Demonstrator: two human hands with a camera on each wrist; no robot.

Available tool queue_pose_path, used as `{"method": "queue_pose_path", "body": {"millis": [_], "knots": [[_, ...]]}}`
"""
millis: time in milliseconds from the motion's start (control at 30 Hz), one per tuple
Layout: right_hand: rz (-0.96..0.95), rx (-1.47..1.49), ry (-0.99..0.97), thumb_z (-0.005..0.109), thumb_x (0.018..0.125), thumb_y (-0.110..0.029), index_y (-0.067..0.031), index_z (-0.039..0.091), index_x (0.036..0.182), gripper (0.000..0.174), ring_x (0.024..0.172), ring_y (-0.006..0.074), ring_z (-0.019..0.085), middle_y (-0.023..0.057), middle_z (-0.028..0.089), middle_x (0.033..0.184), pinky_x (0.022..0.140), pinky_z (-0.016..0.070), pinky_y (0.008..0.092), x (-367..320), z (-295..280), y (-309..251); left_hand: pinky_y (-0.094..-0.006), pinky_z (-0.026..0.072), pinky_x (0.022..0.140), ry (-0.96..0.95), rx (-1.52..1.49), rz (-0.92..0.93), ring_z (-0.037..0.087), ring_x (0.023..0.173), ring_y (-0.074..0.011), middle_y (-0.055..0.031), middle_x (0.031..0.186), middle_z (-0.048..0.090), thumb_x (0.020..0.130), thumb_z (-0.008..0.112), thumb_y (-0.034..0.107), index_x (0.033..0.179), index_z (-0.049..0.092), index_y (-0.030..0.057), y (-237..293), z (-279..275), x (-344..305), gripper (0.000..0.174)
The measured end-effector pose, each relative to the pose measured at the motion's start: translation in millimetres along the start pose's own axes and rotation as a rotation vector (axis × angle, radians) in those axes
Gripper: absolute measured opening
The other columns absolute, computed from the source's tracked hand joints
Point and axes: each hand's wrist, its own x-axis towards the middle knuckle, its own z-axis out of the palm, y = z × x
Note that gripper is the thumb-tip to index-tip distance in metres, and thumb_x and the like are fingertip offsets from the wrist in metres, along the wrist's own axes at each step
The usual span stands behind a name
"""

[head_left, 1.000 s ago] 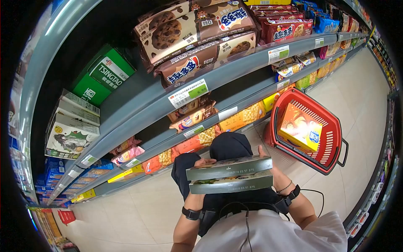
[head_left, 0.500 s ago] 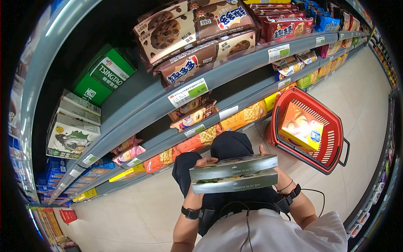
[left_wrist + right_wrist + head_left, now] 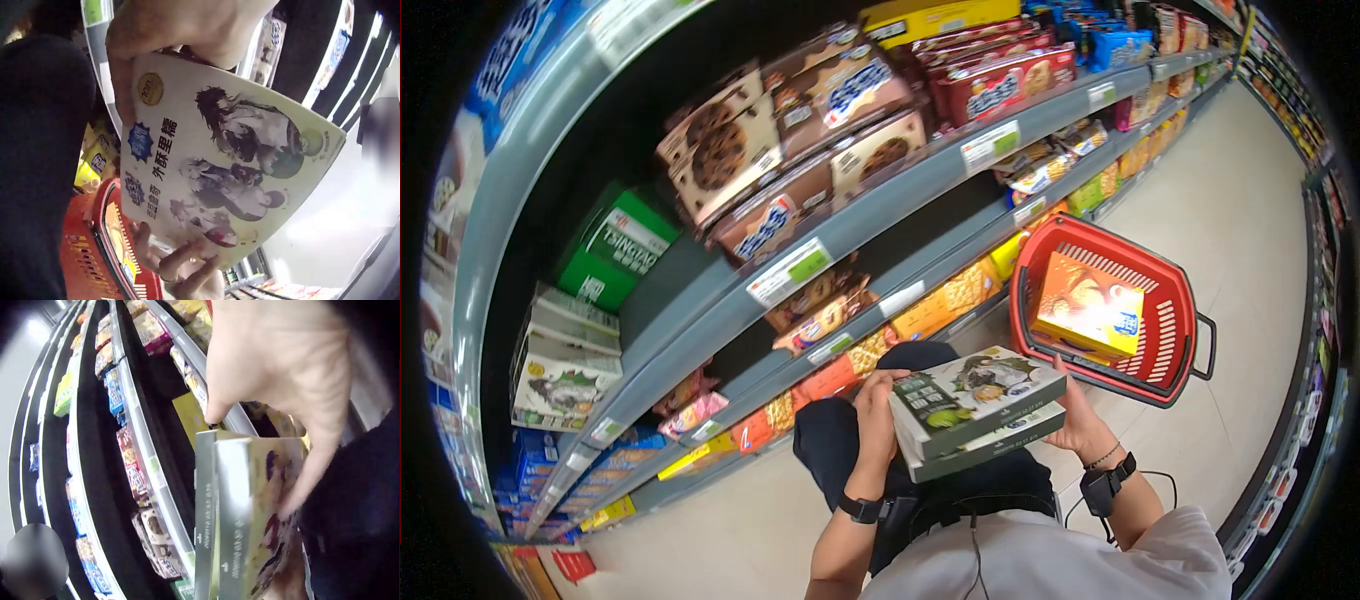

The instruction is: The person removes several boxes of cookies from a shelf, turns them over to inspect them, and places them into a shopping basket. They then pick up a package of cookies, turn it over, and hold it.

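Note:
Two flat, pale boxes with dark green sides lie stacked between my hands, above my lap. The upper box (image 3: 985, 385) shows a drawn figure and a green label on its top face. Below it the lower box (image 3: 1000, 440) sticks out at the near edge. My left hand (image 3: 878, 420) grips the stack at its left end, and my right hand (image 3: 1085, 420) holds the right end. In the left wrist view, a box face (image 3: 206, 156) carries several drawn figures and a round gold seal. Printed green sides (image 3: 228, 519) show in the right wrist view.
A red basket (image 3: 1040, 235) with an orange and yellow box (image 3: 1090, 305) stands on the floor at my right. Shelves ahead hold brown cookie packs (image 3: 790, 140), a green Tsingtao carton (image 3: 615, 250) and similar pale boxes (image 3: 565, 370) at the left.
The two boxes have tilted, so the upper one's top face now shows instead of mainly the sides. Both hands still hold them. The head view has turned, shifting shelves and basket leftward.

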Motion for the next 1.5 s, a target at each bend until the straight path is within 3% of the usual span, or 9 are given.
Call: {"method": "queue_pose_path", "body": {"millis": [200, 433, 633, 867, 1100, 1300, 1367, 1433, 1500], "knots": [[-0.402, 0.130, 0.106, 0.050, 0.090, -0.056, -0.0005, 0.038, 0.133, 0.072, 0.117, 0.0279, 0.053, 0.0161, 0.051, 0.129, 0.100, 0.0428, 0.0433, -22, -54, -22, -0.0259, 0.0431, 0.087, -0.189, 0.206, 0.351, 0.058, 0.099, -0.0135, -0.0093, 0.106, 0.064, 0.092, 0.050, 0.006, 0.104, 0.055, -0.0003, -23, 73, 11, 0.014], [-0.565, -0.188, 0.479, 0.062, 0.085, -0.009, 0.0008, 0.050, 0.119, 0.037, 0.087, 0.0225, 0.067, 0.0134, 0.065, 0.104, 0.074, 0.0582, 0.0371, -9, -94, -82, -0.0241, 0.0446, 0.080, -0.488, -0.038, 0.261, 0.054, 0.103, -0.0129, -0.0061, 0.116, 0.052, 0.088, 0.058, 0.003, 0.111, 0.047, 0.0034, -98, 147, 22, 0.025], [-0.434, -0.118, 0.487, 0.066, 0.082, -0.012, 0.0007, 0.055, 0.110, 0.033, 0.085, 0.0260, 0.066, 0.0143, 0.066, 0.099, 0.077, 0.0566, 0.0412, 29, -127, -103, -0.0235, 0.0440, 0.077, -0.380, 0.028, 0.235, 0.054, 0.090, -0.0095, -0.0031, 0.101, 0.058, 0.087, 0.063, 0.009, 0.113, 0.051, 0.0044, -132, 153, 39, 0.029], [-0.479, -0.214, 0.546, 0.064, 0.087, -0.018, -0.0008, 0.055, 0.108, 0.029, 0.081, 0.0246, 0.066, 0.0126, 0.065, 0.096, 0.076, 0.0558, 0.0404, 47, -179, -115, -0.0334, 0.0384, 0.100, -0.529, 0.125, 0.046, 0.048, 0.122, -0.0234, -0.0118, 0.129, 0.053, 0.089, 0.063, 0.017, 0.133, 0.046, 0.0047, -136, 136, 40, 0.049], [-0.463, -0.236, 0.529, 0.064, 0.088, -0.024, -0.0036, 0.054, 0.114, 0.034, 0.084, 0.0255, 0.063, 0.0113, 0.064, 0.098, 0.076, 0.0545, 0.0415, 46, -166, -138, -0.0315, 0.0442, 0.095, -0.507, 0.119, 0.019, 0.056, 0.115, -0.0230, -0.0143, 0.123, 0.058, 0.089, 0.062, 0.016, 0.125, 0.052, 0.0019, -146, 124, 32, 0.040], [-0.331, -0.312, 0.601, 0.067, 0.085, -0.024, -0.0112, 0.046, 0.128, 0.050, 0.114, 0.0300, 0.052, 0.0147, 0.050, 0.131, 0.098, 0.0401, 0.0471, 73, -209, -169, -0.0290, 0.0416, 0.097, -0.525, 0.055, -0.040, 0.054, 0.114, -0.0176, -0.0123, 0.121, 0.059, 0.092, 0.058, 0.017, 0.124, 0.052, 0.0006, -103, 94, 26, 0.036], [-0.437, -0.326, 0.630, 0.066, 0.084, -0.021, -0.0115, 0.051, 0.123, 0.043, 0.108, 0.0286, 0.053, 0.0108, 0.055, 0.119, 0.094, 0.0431, 0.0439, 82, -208, -178, -0.0279, 0.0422, 0.096, -0.502, 0.031, -0.060, 0.055, 0.113, -0.0163, -0.0118, 0.120, 0.060, 0.093, 0.057, 0.017, 0.124, 0.052, 0.0009, -87, 82, 20, 0.035], [-0.556, -0.399, 0.718, 0.066, 0.083, -0.018, -0.0074, 0.059, 0.105, 0.026, 0.073, 0.0199, 0.059, 0.0047, 0.063, 0.092, 0.061, 0.0482, 0.0344, 90, -209, -188, -0.0274, 0.0431, 0.094, -0.476, 0.007, -0.015, 0.056, 0.111, -0.0157, -0.0112, 0.118, 0.061, 0.094, 0.056, 0.017, 0.123, 0.053, 0.0005, -72, 69, 17, 0.034], [-0.467, -0.654, 0.613, 0.063, 0.085, -0.021, -0.0092, 0.063, 0.100, 0.018, 0.071, 0.0233, 0.058, 0.0053, 0.063, 0.083, 0.066, 0.0477, 0.0346, 93, -207, -202, -0.0287, 0.0445, 0.092, -0.443, -0.032, -0.027, 0.057, 0.110, -0.0175, -0.0112, 0.117, 0.061, 0.094, 0.055, 0.016, 0.122, 0.053, 0.0005, -55, 55, 12, 0.032]]}}
